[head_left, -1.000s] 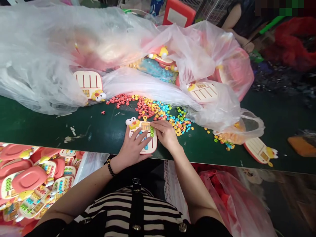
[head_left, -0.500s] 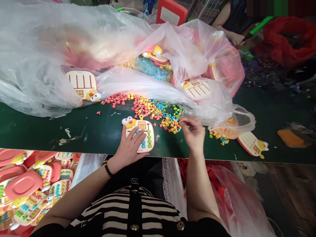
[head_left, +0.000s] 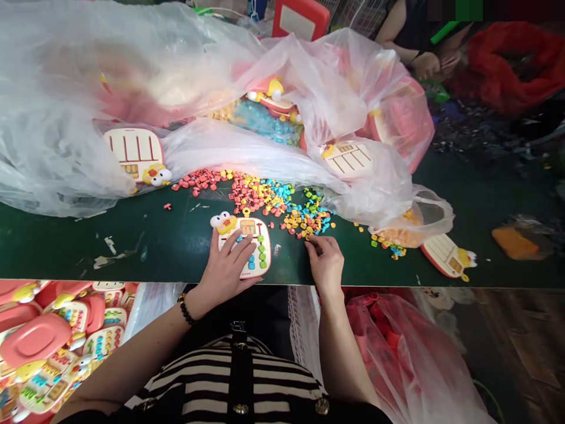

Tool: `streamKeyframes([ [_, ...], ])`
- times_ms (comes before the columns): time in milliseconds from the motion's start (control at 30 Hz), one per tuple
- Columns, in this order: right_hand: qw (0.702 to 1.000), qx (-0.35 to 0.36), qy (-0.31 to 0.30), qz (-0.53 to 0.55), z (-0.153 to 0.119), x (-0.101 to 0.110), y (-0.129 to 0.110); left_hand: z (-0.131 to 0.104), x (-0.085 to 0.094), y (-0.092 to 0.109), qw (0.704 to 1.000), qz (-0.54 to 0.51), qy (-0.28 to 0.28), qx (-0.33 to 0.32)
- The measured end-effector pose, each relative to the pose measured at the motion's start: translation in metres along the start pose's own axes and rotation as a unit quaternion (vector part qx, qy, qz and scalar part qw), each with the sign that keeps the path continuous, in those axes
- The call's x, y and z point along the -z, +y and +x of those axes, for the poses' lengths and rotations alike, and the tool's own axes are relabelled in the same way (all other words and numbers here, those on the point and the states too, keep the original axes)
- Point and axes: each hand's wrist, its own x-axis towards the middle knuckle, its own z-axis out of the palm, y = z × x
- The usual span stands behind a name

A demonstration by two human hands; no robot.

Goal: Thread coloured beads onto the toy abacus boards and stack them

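Observation:
A cream toy board with a yellow, big-eyed animal head lies near the table's front edge. Across it rests my left hand, fingers over its face and thumb along the near edge, holding it. Green pieces fill its right-hand slot, and blue pieces show beside them; the hand covers the left part. My right hand is closed in a pinch at the near edge of a pile of small coloured pieces. Whatever its fingertips hold is too small to make out.
Clear plastic bags stretch along the back of the table. Boards with bare slots lie left and right. Filled boards and pink plates are heaped below left. Another person's hands are at the back right.
My right hand has come down and left, its fingertips now at the pile's near edge. My left hand stays on the toy board. The whole view has shifted slightly.

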Motion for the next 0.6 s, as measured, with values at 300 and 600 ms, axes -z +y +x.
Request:
streamKeyframes([
  [300, 1.0, 0.008, 0.015, -0.023, 0.0, -0.008, 0.005, 0.0, 0.001, 0.0, 1.0, -0.001, 0.0, -0.001],
  [600, 0.946, -0.113, -0.033, 0.301, -0.001, 0.003, -0.024, 0.0, 0.001, 0.001, 1.0, -0.003, -0.009, 0.002],
])
